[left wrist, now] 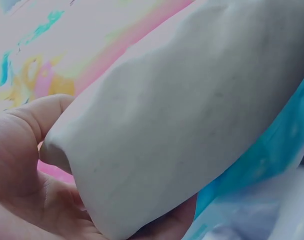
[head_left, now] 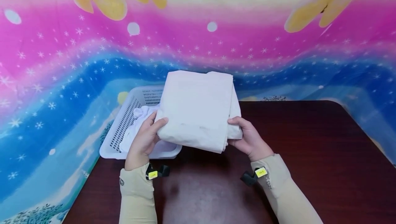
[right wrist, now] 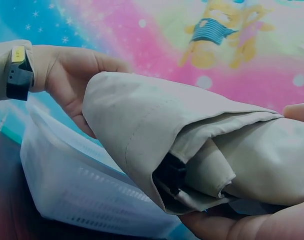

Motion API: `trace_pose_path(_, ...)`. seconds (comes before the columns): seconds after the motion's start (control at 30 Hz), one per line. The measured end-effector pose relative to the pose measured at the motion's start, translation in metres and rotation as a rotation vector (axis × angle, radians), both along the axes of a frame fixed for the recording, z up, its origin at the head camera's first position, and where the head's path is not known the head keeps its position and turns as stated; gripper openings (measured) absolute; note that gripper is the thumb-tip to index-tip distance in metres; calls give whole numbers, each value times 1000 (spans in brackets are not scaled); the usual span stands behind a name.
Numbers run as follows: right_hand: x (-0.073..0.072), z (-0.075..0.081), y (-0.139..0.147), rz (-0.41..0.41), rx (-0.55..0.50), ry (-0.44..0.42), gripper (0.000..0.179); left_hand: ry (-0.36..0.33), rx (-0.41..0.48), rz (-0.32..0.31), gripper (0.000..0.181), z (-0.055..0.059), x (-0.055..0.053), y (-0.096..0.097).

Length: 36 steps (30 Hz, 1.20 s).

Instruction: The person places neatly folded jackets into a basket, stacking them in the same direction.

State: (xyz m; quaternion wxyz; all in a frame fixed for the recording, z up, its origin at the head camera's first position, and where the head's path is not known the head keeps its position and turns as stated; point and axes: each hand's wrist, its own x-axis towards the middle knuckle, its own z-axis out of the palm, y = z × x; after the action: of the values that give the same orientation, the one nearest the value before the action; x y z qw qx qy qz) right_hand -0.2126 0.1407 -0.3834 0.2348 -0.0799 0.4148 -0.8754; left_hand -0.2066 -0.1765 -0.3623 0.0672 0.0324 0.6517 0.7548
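Observation:
A folded off-white cloth bundle [head_left: 198, 110], thick and in several layers, is held up in front of me by both hands. My left hand [head_left: 143, 139] grips its lower left corner, thumb on top and fingers beneath. At the lower right edge, my right hand [head_left: 250, 139] pinches the layers between thumb and fingers. Stitching and overlapping folds of the bundle [right wrist: 141, 130] show in the right wrist view, with something dark inside the open fold. From the left wrist, the rounded folded side of the bundle [left wrist: 157, 120] is visible.
Behind my left hand stands a white plastic basket [head_left: 122, 122] with slotted walls, partly hidden by the bundle. White cloth [head_left: 131, 136] lies in it. Below is a dark reddish-brown table [head_left: 309, 148]. A colourful printed backdrop [head_left: 247, 48] hangs along its far side.

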Motion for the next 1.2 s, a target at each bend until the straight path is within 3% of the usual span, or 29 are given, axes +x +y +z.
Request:
trace_pose_path(0.17,-6,2,-20,37,19,-2,29,-25,-58,73,62,2,1,-15)
trace_pose_path(0.4,-14,-2,-49,111,-23,-31,38,-45,-149,280,66,5,2,-33)
trace_pose_path(0.57,-18,-5,-71,187,-41,-42,48,-76,-174,367,68,3,6,-50)
trace_pose_path(0.8,-24,-6,-102,234,-23,-43,49,-118,-116,528,67,-2,10,-71)
trace_pose_path(1.0,-26,-5,-123,176,-27,-64,72,-113,-6,664,59,-10,9,-84)
trace_pose_path(1.2,-25,-2,-142,144,-31,-95,80,-128,18,752,55,-15,9,-94)
